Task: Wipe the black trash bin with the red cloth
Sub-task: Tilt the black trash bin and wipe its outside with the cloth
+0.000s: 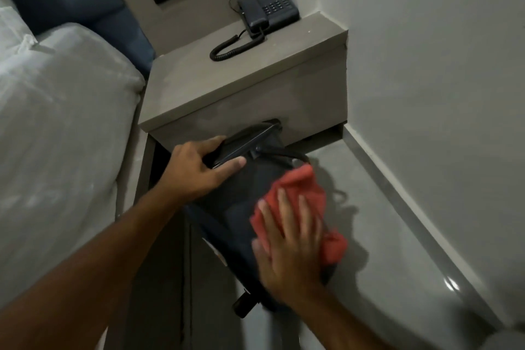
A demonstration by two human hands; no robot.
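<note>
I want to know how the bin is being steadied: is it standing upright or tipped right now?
Tipped. The black trash bin leans toward the camera, left hand gripping its rim.

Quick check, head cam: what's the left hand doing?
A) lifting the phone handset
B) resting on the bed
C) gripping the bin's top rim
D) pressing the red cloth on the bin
C: the left hand has its grip on the top rim of the black trash bin, while the right hand presses the red cloth against the bin's side.
</note>
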